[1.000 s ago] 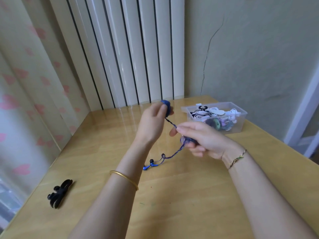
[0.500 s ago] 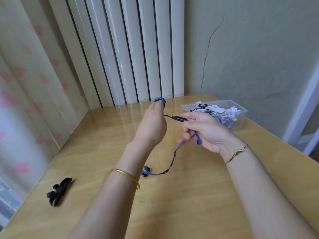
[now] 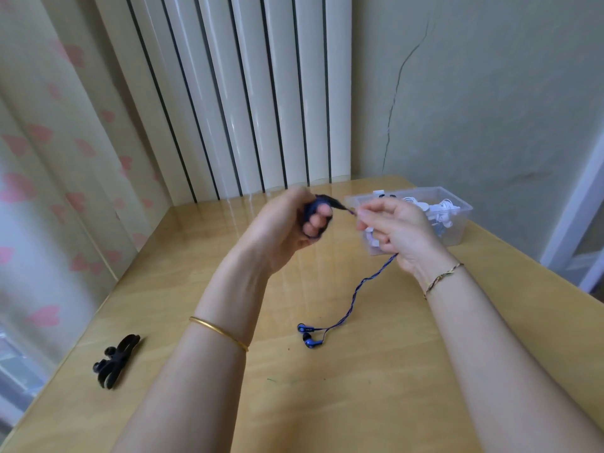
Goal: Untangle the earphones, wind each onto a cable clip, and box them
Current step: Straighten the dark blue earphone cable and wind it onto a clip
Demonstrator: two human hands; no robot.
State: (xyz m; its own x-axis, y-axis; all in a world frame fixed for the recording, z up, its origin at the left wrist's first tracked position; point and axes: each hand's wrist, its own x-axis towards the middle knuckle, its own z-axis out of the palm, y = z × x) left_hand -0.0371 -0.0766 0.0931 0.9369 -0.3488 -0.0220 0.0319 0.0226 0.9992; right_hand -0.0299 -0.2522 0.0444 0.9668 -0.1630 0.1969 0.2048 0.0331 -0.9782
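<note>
Clearly, blue cable [image 3: 359,289] loops round left fingers [image 3: 315,221]; right fingers [image 3: 376,211] pinch it.

The left hand [image 3: 287,223] is blurred, and its curled fingers cover most of the dark blue bundle [image 3: 313,206], so a clip inside cannot be told. The right hand [image 3: 397,230] hides a part of the clear box [image 3: 464,209] and a part of the blue cable [image 3: 355,294]. Both forearms are cut by the lower edge.
</note>
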